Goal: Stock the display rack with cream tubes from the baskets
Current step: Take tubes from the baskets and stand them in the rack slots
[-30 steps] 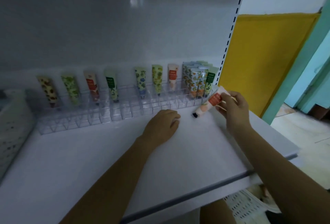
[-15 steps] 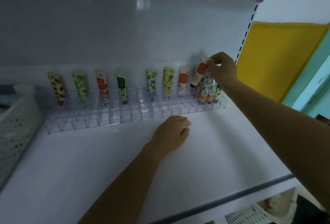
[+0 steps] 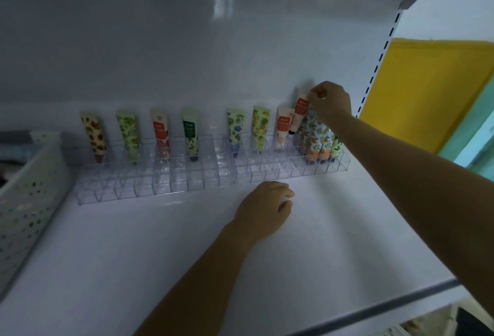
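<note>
A clear plastic display rack [image 3: 203, 175] with many small compartments runs along the back of the white shelf [image 3: 320, 242]. Several patterned cream tubes stand cap-down in its back row, with a tight cluster [image 3: 318, 140] at the right end. My right hand [image 3: 330, 101] pinches the top of a peach tube with a red label [image 3: 299, 113], held cap-down just above the rack beside a matching tube [image 3: 282, 127]. My left hand [image 3: 267, 207] rests on the shelf in front of the rack, fingers loosely curled and holding nothing.
A white perforated basket [image 3: 29, 191] stands on the shelf at the far left. Another basket shows under the shelf's front edge at the lower right [image 3: 401, 331]. A yellow panel [image 3: 433, 89] stands beyond the shelf upright on the right.
My right hand has lifted the red-label tube from the shelf's right side to the rack's back row and turned it cap-down. My left hand has stayed on the shelf.
</note>
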Demonstrator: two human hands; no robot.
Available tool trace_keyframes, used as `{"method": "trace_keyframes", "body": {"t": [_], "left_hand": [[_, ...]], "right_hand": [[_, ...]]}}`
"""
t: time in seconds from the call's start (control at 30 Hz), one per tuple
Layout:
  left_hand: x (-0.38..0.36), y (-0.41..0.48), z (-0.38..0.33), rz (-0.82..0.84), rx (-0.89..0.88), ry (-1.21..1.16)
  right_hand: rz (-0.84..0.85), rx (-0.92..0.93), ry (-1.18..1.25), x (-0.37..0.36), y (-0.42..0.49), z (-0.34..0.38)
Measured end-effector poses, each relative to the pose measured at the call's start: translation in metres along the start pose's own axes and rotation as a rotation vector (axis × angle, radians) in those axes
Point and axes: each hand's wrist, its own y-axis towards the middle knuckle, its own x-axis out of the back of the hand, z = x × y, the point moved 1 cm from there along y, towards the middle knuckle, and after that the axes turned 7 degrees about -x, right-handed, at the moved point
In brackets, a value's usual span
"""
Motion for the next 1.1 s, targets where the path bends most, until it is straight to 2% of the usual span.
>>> {"method": "trace_keyframes", "body": {"t": [0.3,0.7,0.87,1.0,1.1], "left_hand": [[-0.001,-0.001,0.000,-0.021,-0.002,0.007],[0.000,-0.001,0.000,-0.028,-0.003,0.016],[0.000,0.000,-0.001,-0.026,-0.005,0.007],[0.001,0.000,-0.002,-0.046,-0.018,0.011],[0.012,0.002,-0.008,-0.115,-0.012,-0.030]], "right_hand": [[0.075,0.058,-0.085,0.001,0.007,-0.011],[0.099,0.045,-0.143,-0.011,0.014,-0.005],[0.184,0.070,-0.306,-0.021,0.011,-0.016],[0.115,0.121,-0.252,-0.018,0.008,-0.017],[0.057,0.243,-0.200,-0.011,0.000,-0.004]]}}
